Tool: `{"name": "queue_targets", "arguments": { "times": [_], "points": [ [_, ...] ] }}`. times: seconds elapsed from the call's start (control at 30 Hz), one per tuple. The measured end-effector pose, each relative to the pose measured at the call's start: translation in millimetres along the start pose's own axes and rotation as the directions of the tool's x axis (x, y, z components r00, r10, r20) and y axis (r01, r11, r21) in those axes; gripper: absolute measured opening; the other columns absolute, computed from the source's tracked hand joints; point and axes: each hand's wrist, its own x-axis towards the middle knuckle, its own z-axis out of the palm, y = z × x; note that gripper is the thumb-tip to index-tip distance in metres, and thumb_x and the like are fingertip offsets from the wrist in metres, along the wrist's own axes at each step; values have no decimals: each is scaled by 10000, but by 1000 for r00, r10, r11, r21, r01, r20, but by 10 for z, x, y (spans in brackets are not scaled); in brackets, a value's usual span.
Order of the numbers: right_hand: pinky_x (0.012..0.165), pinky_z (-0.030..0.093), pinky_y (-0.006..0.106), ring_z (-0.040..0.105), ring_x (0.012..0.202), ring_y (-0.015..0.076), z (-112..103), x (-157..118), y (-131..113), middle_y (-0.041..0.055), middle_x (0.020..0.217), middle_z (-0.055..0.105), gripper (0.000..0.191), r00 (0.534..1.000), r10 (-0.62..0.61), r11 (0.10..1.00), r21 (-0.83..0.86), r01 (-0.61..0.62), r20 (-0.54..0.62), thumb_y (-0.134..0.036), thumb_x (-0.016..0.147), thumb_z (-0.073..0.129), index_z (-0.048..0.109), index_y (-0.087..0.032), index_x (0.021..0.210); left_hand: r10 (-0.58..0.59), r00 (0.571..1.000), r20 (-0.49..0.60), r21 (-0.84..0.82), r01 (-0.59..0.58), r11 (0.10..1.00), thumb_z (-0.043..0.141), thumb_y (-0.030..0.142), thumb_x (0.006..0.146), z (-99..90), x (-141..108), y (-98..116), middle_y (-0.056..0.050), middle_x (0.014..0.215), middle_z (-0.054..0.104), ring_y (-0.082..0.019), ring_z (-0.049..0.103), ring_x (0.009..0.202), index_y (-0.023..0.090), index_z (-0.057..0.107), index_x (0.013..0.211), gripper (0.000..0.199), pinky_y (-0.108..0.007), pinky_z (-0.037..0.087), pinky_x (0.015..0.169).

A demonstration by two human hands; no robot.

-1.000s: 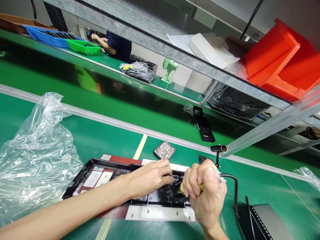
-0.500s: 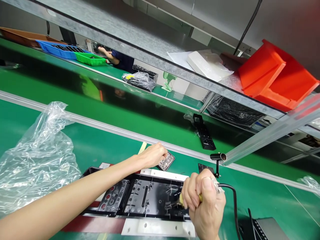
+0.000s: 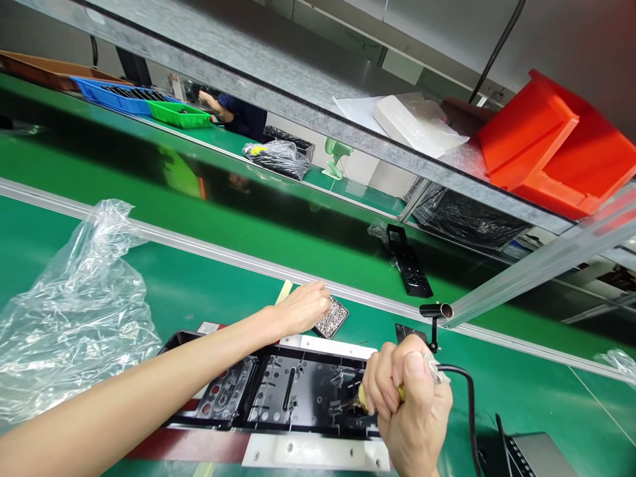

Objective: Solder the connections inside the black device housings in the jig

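My right hand (image 3: 410, 397) is wrapped round a corded electric screwdriver with a yellow part (image 3: 365, 399) showing below the fist. Its metal tip points left and down into a long black plastic housing (image 3: 311, 397); whether it touches a screw, I cannot make out. The housing lies across a white fixture (image 3: 313, 452) with holes in it. My left hand (image 3: 305, 307) reaches over the housing to a small dark tray of screws (image 3: 332, 319). Its fingers are bent and closed at the tray's left edge, and what they hold is hidden.
Clear plastic wrap (image 3: 84, 311) lies at the left. A black tube holder (image 3: 435, 318) stands behind my right hand, near a black cable (image 3: 470, 391). A metal shelf (image 3: 298, 109) overhead carries a red bin (image 3: 551, 146). Across the bench, a person's arm (image 3: 216, 106) shows near coloured trays.
The view has shifted very slightly. My left hand stays at the screw tray, and my right hand keeps the screwdriver in almost the same spot over the housing.
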Motion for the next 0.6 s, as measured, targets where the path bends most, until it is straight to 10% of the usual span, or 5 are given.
{"name": "queue_targets", "arguments": {
  "times": [0.33, 0.6],
  "points": [
    [373, 329, 165, 302, 407, 59, 86, 40, -51, -89, 485, 328, 366, 998, -57, 998, -38, 56, -17, -345, 1012, 505, 442, -213, 676, -74, 997, -6, -66, 73, 995, 459, 105, 956, -233, -21, 97, -111, 856, 646, -252, 546, 882, 139, 628, 809, 226, -364, 416, 783],
    [370, 327, 183, 336, 409, 66, 68, 31, -49, -84, 490, 345, 360, 998, -65, 997, -53, 63, -22, -350, 1001, 537, 456, -214, 678, -275, 958, 80, -373, 284, 883, 478, 252, 1015, -770, -788, 655, 5, 863, 648, -158, 567, 802, 202, 609, 893, 186, -287, 423, 758]
  ]
}}
